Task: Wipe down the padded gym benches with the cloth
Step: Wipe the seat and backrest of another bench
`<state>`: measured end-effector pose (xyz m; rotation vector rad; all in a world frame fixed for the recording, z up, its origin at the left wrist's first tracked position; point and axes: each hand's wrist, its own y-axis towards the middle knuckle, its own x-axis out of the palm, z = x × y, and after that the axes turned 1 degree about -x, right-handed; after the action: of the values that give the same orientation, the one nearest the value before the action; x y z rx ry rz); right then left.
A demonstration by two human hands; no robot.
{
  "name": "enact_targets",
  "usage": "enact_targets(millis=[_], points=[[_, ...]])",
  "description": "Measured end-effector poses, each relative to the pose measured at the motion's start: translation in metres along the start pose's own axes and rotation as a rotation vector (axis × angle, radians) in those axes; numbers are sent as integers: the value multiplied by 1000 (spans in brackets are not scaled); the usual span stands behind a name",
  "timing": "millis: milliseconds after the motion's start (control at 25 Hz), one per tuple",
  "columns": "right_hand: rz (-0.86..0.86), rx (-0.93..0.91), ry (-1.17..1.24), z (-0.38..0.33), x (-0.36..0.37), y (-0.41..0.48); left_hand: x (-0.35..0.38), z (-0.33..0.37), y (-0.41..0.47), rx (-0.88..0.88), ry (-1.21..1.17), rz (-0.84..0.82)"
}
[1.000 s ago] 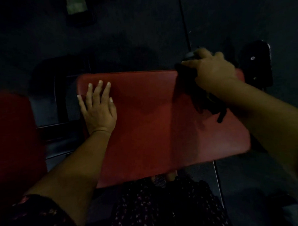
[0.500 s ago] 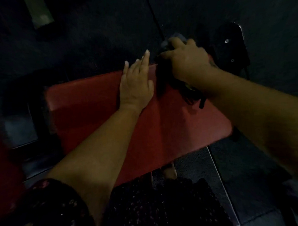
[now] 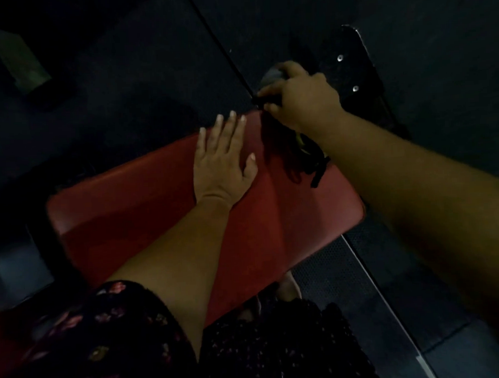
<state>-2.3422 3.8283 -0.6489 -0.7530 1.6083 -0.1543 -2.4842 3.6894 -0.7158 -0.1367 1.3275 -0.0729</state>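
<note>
My right hand (image 3: 301, 98) grips the dark cloth (image 3: 295, 149) bunched at the red pad's (image 3: 272, 222) far corner, my left hand (image 3: 221, 164) pressed flat beside it — most of this bench looks left to wipe.

A person is looking down on a red bench (image 3: 146, 219) in dim light. The left hand (image 3: 221, 164) is lying flat on the pad near its far edge, fingers straight. Just beside it, the right hand (image 3: 303, 100) is gripping a dark cloth (image 3: 289, 155) at the far corner, the cloth trailing onto the pad.
</note>
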Motion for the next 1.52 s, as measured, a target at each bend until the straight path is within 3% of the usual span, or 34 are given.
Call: enact_targets(millis=[80, 200, 280, 480, 640, 840, 1040, 1360, 1520], points=[[90, 117, 92, 19, 6, -16, 0, 2, -1, 8, 53, 15], [80, 391, 193, 41, 16, -36, 2, 0, 0, 36, 120, 2], [98, 453, 229, 43, 19, -31, 5, -2, 1, 37, 89, 7], [191, 136, 198, 37, 12, -10, 4, -2, 1, 29, 43, 56], [141, 260, 383, 72, 39, -56, 4, -1, 2, 22, 26, 34], [165, 374, 425, 70, 52, -84, 7, -2, 1, 26, 17, 48], [207, 180, 469, 63, 21, -8, 8, -4, 0, 42, 40, 61], [136, 192, 596, 97, 70, -138, 9, -4, 0, 45, 38, 78], [178, 184, 469, 92, 53, -74, 11, -4, 1, 48, 41, 97]])
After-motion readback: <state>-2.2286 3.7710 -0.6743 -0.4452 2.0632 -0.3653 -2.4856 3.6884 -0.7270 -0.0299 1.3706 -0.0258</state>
